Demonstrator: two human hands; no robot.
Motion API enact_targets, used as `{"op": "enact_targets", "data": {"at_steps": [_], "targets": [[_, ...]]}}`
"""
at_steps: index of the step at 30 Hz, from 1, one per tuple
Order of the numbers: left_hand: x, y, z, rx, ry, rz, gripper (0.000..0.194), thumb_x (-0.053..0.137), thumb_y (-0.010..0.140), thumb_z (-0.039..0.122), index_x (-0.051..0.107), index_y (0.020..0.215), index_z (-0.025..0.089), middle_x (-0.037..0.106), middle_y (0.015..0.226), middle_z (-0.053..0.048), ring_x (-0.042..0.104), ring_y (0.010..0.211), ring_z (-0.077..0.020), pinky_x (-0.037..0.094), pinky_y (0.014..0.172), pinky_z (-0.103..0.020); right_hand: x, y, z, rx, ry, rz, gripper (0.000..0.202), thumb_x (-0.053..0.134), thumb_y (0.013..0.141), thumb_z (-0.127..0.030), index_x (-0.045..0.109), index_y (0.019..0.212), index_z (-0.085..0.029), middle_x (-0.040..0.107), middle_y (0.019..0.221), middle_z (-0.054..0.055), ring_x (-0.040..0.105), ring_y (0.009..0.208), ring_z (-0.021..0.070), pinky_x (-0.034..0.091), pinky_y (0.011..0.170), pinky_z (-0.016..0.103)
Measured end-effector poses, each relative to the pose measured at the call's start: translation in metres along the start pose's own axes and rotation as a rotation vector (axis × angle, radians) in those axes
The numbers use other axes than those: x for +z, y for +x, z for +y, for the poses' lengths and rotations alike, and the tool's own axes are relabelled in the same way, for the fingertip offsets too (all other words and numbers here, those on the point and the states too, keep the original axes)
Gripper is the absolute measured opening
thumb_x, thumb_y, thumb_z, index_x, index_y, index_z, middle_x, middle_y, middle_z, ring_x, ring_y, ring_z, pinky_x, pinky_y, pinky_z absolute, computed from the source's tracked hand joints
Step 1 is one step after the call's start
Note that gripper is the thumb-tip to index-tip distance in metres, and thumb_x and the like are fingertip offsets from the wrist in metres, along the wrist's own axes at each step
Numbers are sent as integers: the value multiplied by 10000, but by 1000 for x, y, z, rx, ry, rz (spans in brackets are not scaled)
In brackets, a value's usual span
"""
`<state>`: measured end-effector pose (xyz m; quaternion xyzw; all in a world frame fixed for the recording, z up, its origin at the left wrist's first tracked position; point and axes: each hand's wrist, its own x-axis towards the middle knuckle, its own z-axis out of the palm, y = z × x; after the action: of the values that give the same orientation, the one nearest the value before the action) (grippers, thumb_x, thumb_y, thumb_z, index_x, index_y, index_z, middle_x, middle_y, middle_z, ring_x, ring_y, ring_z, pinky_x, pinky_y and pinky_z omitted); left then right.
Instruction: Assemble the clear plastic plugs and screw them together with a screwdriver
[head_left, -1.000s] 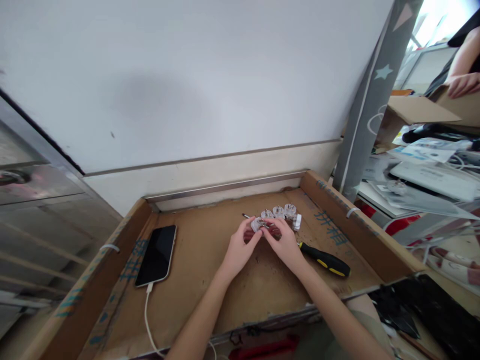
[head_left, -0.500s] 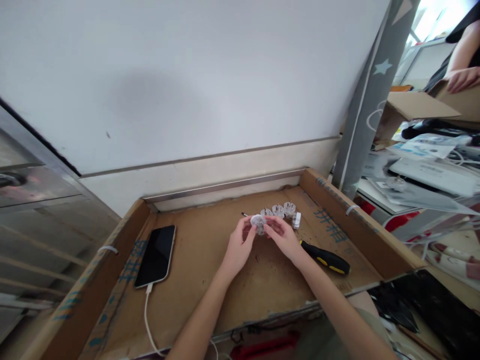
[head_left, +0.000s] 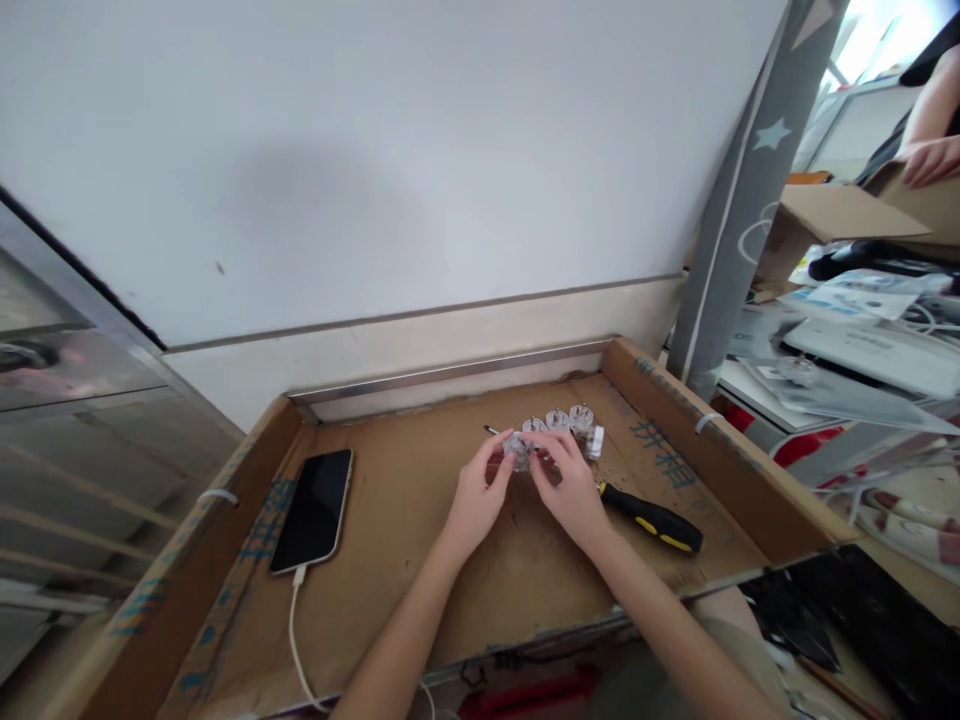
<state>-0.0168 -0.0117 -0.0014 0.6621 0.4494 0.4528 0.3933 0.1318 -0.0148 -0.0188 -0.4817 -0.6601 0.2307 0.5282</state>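
A small clear plastic piece point(head_left: 518, 452) is held between my two hands above the cardboard tray point(head_left: 420, 560). My left hand point(head_left: 481, 482) pinches its left side with thumb and fingers. On the right side, the fingers of my right hand point(head_left: 564, 480) are closed on the same piece. Just behind my hands stand several similar clear round pieces point(head_left: 557, 420) with metal pins, and one with a white face point(head_left: 595, 442) lies on its side. A black and yellow screwdriver point(head_left: 652, 518) rests to the right of my right hand.
A phone point(head_left: 313, 510) with a white cable point(head_left: 294, 630) lies at the tray's left. Raised cardboard walls point(head_left: 720, 440) flank the tray. Behind it rises a white panel point(head_left: 375, 180). At the far right, another person's hand point(head_left: 930, 160) touches an open box point(head_left: 847, 210).
The held piece has turned between my fingers, so its white round face no longer shows and its clear side does. The view has shifted slightly.
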Motion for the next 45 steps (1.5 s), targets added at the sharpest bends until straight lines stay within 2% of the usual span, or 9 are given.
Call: {"op": "enact_targets", "data": {"at_steps": [5, 13, 18, 26, 34, 40, 45], "targets": [[1, -1, 1, -10, 20, -12, 342, 474, 892, 352, 514, 1199, 207, 623, 1134, -72, 611, 968, -172, 480, 881, -322, 2, -2, 0, -85, -76, 10, 340, 487, 814, -267, 586, 1139, -248, 522, 1099, 76, 534, 1023, 132, 442, 968, 317], [2, 1, -1, -18, -29, -13, 327, 466, 889, 322, 521, 1184, 191, 613, 1160, -88, 601, 993, -182, 478, 884, -340, 1, 1, 0, -85, -92, 22, 320, 464, 841, -315, 582, 1126, -229, 542, 1074, 85, 545, 989, 130, 476, 910, 293], [3, 1, -2, -27, -5, 35, 299, 456, 889, 298, 539, 1156, 190, 619, 1145, -88, 604, 980, -180, 481, 871, -335, 1, 0, -3, -77, -87, 8, 314, 457, 844, -323, 579, 1116, -226, 566, 990, 73, 564, 878, 118, 490, 844, 278], [3, 0, -2, -5, 16, 108, 286, 456, 888, 273, 527, 1148, 177, 619, 1116, -93, 597, 970, -175, 477, 862, -330, 2, -1, -5, -66, -80, -2, 303, 480, 831, -325, 589, 1096, -228, 570, 970, 64, 555, 863, 116, 482, 839, 277], [4, 2, -7, -47, -98, 71, 327, 488, 873, 291, 514, 1180, 181, 615, 1115, -92, 587, 996, -179, 468, 898, -349, 2, 0, -5, -30, -43, 0, 316, 471, 833, -338, 589, 1105, -229, 562, 964, 77, 551, 847, 123, 486, 836, 302], [4, 5, -12, -118, -129, 60, 316, 533, 841, 378, 585, 1075, 173, 641, 1073, -87, 615, 909, -185, 499, 834, -343, 3, 0, -4, 11, 48, -26, 345, 510, 807, -344, 590, 1129, -248, 550, 1001, 79, 541, 903, 141, 474, 886, 340], [3, 6, -12, -140, -165, 85, 318, 519, 841, 385, 575, 1073, 174, 641, 1097, -94, 617, 937, -194, 510, 793, -325, 7, 1, 2, 121, 186, -79, 483, 513, 804, -380, 494, 1261, -224, 520, 1119, 105, 541, 994, 145, 485, 913, 340]]}}
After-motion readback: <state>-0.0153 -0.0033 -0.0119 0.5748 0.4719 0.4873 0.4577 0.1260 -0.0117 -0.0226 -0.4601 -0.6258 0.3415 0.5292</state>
